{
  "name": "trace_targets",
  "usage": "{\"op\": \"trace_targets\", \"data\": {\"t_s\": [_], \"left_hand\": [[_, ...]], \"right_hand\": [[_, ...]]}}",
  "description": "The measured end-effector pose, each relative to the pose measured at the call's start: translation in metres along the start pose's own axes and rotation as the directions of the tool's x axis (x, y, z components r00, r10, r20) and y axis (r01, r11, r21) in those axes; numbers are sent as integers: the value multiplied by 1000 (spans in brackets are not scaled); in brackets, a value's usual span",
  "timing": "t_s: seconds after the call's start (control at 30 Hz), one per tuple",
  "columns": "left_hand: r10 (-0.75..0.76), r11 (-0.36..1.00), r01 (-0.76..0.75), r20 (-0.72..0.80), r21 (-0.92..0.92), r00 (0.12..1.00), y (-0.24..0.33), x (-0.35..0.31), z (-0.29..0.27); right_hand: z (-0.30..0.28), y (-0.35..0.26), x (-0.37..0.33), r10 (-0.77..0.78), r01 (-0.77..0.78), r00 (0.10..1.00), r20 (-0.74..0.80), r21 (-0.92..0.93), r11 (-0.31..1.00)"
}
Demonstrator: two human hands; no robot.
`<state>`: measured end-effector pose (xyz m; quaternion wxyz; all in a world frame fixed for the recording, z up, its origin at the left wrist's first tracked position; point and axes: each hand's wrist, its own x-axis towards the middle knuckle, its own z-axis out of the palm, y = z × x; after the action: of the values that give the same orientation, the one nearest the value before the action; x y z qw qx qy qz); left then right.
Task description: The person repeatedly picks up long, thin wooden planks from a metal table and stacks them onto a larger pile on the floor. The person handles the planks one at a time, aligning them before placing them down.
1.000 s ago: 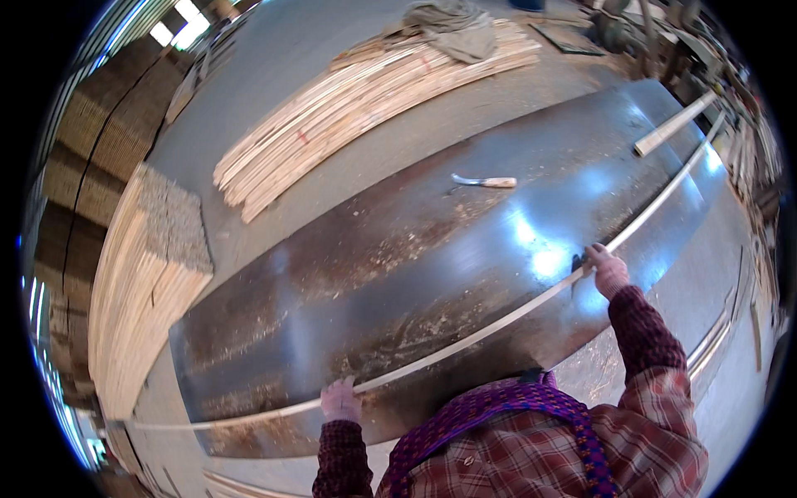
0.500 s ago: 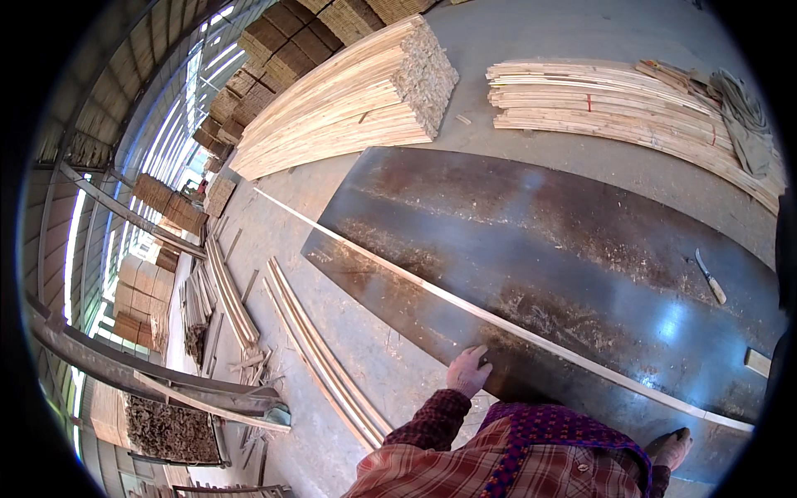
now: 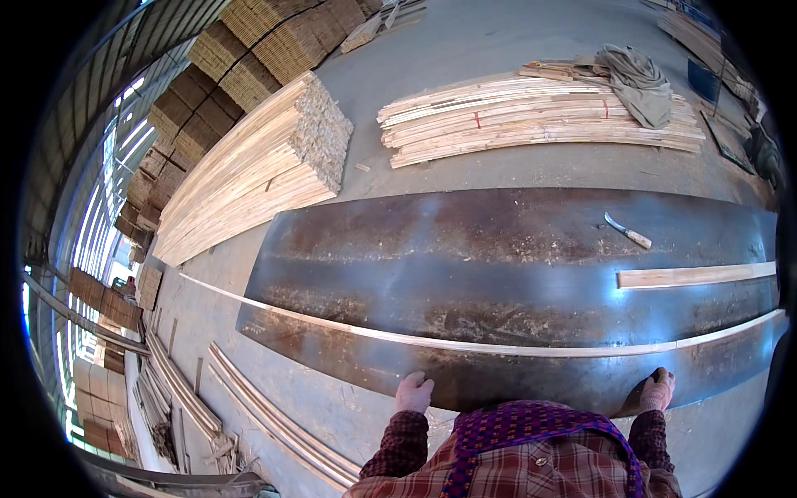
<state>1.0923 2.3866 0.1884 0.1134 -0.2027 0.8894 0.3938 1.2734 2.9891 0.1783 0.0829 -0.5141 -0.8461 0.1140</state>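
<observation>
A dark metal-topped table [image 3: 357,236] stretches across the view in front of me. Along its near side lies a long thin wooden strip [image 3: 465,345], its far left end sticking out past the table. My left hand [image 3: 414,392] rests at the table's near edge, fingers curled in, just short of the strip. Farther right, my right hand [image 3: 657,390] is also at that edge with its fingers bent and nothing visible in them. A curved-blade knife [image 3: 628,231] with a wooden handle lies on the right part of the table, beyond a wider board [image 3: 697,275].
Behind the table are a tall stack of planks [image 3: 249,166] and a lower pile of boards [image 3: 531,116] with a grey cloth [image 3: 638,87] over it. Long strips [image 3: 278,415] lie on the floor at left. Bundled timber [image 3: 241,58] stands at the back.
The view has swung to the right, bringing more of the wider board into sight. My left hand's fingers are more curled. My right hand is now at the near edge, fully visible.
</observation>
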Motion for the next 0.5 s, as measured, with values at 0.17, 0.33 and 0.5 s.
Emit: {"op": "trace_targets", "data": {"t_s": [0.17, 0.33, 0.5], "left_hand": [[50, 998, -50, 11, 26, 999, 11, -1, 1], [83, 978, -84, -15, -192, 996, 4, -6, 7], [80, 964, -55, 85, -260, 993, 19, -13, 21]], "right_hand": [[-7, 7, -11, -65, 64, 998, 23, 73, 995], [-26, -10, -17, -97, 91, 994, 46, 105, 990], [-40, -24, -22, -38, 36, 996, 83, 27, 999]]}}
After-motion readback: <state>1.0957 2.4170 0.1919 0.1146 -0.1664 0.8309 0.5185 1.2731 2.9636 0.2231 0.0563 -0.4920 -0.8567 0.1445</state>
